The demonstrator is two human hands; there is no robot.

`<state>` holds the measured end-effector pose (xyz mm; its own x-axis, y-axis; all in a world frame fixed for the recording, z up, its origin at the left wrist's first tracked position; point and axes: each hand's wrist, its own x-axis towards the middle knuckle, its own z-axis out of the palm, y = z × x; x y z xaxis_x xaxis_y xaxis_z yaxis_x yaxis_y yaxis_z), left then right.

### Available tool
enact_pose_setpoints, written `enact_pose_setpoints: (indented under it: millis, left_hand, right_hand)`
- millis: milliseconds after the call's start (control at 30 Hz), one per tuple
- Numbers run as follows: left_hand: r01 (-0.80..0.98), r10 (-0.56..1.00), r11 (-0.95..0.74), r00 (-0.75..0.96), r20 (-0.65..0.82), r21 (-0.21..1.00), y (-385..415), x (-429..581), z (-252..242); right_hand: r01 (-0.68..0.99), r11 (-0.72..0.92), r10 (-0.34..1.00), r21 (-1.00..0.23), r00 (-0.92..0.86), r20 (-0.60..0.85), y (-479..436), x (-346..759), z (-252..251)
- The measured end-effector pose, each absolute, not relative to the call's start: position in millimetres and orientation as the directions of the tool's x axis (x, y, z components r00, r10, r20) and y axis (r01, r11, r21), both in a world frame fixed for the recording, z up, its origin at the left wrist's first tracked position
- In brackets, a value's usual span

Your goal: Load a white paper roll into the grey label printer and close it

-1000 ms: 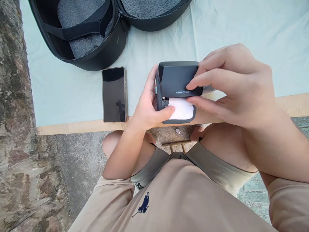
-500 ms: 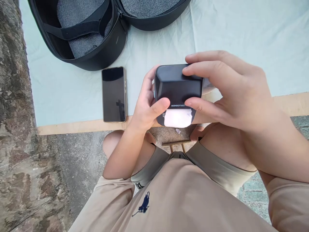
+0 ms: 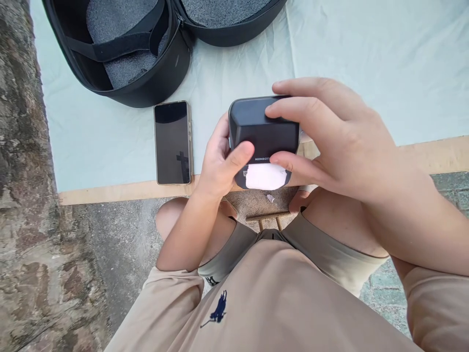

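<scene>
A black NIIMBOT label printer (image 3: pixel 262 139) is held up over the table's front edge, between both hands. My left hand (image 3: pixel 223 166) grips its left side, thumb on the front face and the other fingers mostly hidden behind. My right hand (image 3: pixel 333 137) is curled over its right side, with the thumb near the lettering and fingertips on the top. White label paper (image 3: pixel 266 176) with a ragged edge covers the lower front of the printer. A dark smartphone (image 3: pixel 173 143) lies screen up on the cloth, left of my left hand.
An open black zip case (image 3: pixel 146 80) with grey foam inside and a strap stands at the back left. Pale cloth (image 3: pixel 348 58) covers the table, whose wooden edge (image 3: pixel 110 192) runs above my knees. A stone wall (image 3: pixel 22 146) rises at the left. A paper scrap (image 3: pixel 270 198) lies below.
Both hands and the printer have shifted slightly to the left. The right thumb and fingers reach further across the printer, covering part of the lettering. The phone and case stay put.
</scene>
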<state>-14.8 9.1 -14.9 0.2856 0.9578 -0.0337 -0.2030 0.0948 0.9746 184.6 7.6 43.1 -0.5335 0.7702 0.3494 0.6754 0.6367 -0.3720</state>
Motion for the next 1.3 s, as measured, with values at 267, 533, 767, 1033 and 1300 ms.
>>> enact_pose_setpoints:
  millis: [267, 533, 767, 1033, 1300]
  left_hand:
    - [-0.444, 0.944, 0.180, 0.330, -0.027, 0.878, 15.0, -12.2, -15.6]
    - [-0.328, 0.967, 0.136, 0.248, -0.054, 0.935, 16.2, -9.8, -15.5]
    - [-0.327, 0.975, 0.126, 0.217, -0.055, 0.937, 19.7, -9.9, -18.5]
    - [-0.358, 0.957, 0.209, 0.266, -0.115, 0.910, 15.0, -10.5, -16.8]
    - [-0.324, 0.964, 0.130, 0.261, -0.043, 0.937, 16.9, -8.4, -14.4]
  right_hand:
    - [0.664, 0.686, 0.701, -0.297, -0.496, 0.512, 6.1, 191.7, 36.1]
    - [0.685, 0.670, 0.729, -0.286, -0.535, 0.427, 7.2, 192.1, 35.3]
    - [0.668, 0.679, 0.728, -0.304, -0.561, 0.393, 6.3, 195.8, 36.3]
    - [0.677, 0.676, 0.703, -0.292, -0.473, 0.530, 7.4, 192.3, 46.9]
    - [0.658, 0.505, 0.772, -0.559, -0.053, 0.634, 7.2, 182.7, 46.1]
